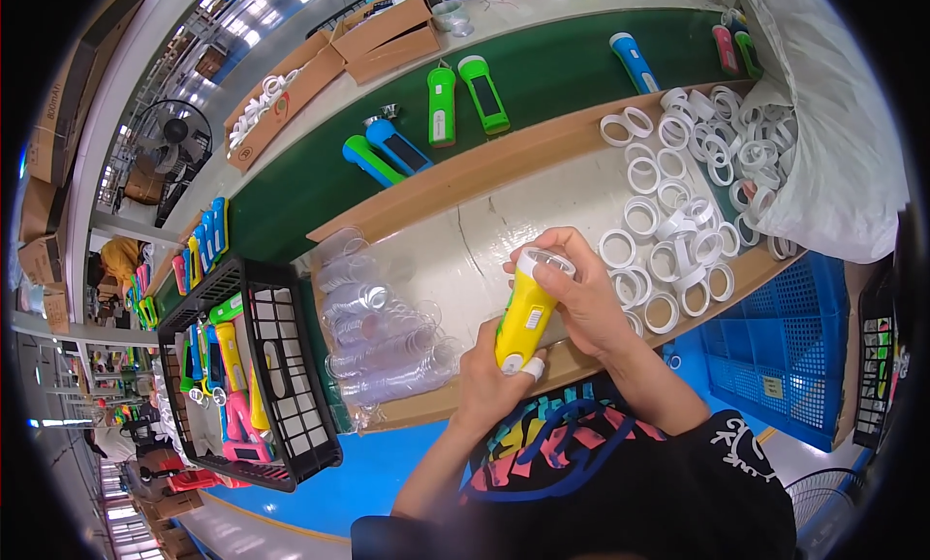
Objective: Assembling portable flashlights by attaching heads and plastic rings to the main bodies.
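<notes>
A yellow flashlight (pixel 526 323) is tilted over the front of the shallow cardboard tray (pixel 426 200). My left hand (pixel 482 381) is wrapped round its lower body. At the flashlight's wide upper end, my right hand (pixel 593 303) closes its fingers and thumb about a white ring (pixel 550 258) that sits on the head. A small white piece (pixel 533 368) shows by my left fingers; its kind is unclear. Many loose white plastic rings (pixel 662 311) lie to the right of my right hand. Clear round lenses (pixel 387 355) in stacked rows lie left of my hands.
Behind the tray, green and blue flashlights (pixel 482 95) lie on a green belt (pixel 552 71). A black crate (pixel 291 366) of colourful flashlights stands at left. A white plastic bag (pixel 833 143) hangs over the right end, with a blue crate (pixel 775 347) below. Cardboard boxes (pixel 387 37) are farther back.
</notes>
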`<state>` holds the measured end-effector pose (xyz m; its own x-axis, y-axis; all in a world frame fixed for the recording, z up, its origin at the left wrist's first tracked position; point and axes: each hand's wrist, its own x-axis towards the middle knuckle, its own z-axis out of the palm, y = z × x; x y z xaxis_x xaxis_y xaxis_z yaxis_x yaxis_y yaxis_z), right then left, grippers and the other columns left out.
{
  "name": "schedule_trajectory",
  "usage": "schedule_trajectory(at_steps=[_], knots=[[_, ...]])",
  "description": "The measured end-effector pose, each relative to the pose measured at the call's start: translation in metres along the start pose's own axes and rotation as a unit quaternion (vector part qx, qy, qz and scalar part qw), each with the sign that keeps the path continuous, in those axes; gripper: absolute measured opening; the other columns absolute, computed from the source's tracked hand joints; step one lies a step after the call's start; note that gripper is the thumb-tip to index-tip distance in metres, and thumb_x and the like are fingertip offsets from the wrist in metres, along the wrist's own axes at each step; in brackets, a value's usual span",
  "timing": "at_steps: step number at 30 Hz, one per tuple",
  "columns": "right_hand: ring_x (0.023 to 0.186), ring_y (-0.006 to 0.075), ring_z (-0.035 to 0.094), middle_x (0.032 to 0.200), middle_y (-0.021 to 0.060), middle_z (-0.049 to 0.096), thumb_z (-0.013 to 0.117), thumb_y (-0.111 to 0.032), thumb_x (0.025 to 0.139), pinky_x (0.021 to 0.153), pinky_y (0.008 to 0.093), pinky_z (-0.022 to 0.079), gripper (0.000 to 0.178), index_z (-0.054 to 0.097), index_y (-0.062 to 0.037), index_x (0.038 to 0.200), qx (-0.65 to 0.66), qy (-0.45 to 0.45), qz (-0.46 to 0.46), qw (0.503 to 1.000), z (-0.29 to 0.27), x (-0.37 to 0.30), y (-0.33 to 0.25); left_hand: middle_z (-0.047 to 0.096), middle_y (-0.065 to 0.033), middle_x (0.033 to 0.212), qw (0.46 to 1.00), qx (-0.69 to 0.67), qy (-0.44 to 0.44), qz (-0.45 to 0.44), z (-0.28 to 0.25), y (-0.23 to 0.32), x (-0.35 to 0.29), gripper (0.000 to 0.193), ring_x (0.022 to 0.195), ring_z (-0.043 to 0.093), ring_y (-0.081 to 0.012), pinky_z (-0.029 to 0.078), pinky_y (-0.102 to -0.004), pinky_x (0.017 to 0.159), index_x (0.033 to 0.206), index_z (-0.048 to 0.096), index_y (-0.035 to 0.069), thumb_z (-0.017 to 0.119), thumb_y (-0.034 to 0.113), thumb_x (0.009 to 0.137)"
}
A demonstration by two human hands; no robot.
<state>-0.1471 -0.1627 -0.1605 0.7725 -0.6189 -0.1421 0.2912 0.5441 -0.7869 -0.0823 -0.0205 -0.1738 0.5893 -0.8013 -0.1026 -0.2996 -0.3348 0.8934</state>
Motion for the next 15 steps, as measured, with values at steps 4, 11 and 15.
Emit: schedule_trajectory(at_steps=[4,11,15], knots=[[0.093,0.0283,0.061,0.095,0.0154,0.056,0.061,-0.015,0.081,0.09,0.0398,0.047,0.028,0.044,-0.0093,0.103,0.139,-0.065,-0.008,0.988,0.005,-0.001,-0.003,0.055,-0.0073,0.079,0.972,-0.198,-0.105,-0.07,0.004,0.013,-0.011,0.049,0.066,0.054,-0.0141,0.045,-0.0261,0.059,0.109,0.048,0.004,0.074,0.02,0.071],[0.095,0.0346,0.06,0.092,0.0178,0.054,0.066,-0.024,0.077,0.095,0.0448,0.045,0.029,0.043,-0.0112,0.09,0.359,-0.291,-0.002,0.887,0.009,0.01,-0.004,0.053,-0.009,0.065,0.652,-0.676,-0.336,-0.07,0.01,0.009,-0.02,0.052,0.047,0.051,-0.0169,0.041,-0.0254,0.044,0.115,0.043,0.007,0.071,0.024,0.075],[0.102,0.0347,0.059,0.098,0.0182,0.055,0.064,-0.023,0.08,0.092,0.0404,0.046,0.027,0.043,-0.0099,0.091,0.105,-0.122,-0.032,0.986,0.0,0.006,-0.005,0.063,-0.0124,0.078,0.999,0.009,-0.03,0.04,-0.003,0.001,0.008,0.047,0.065,0.063,-0.0229,0.051,-0.0336,0.059,0.108,0.049,0.003,0.072,0.015,0.068]])
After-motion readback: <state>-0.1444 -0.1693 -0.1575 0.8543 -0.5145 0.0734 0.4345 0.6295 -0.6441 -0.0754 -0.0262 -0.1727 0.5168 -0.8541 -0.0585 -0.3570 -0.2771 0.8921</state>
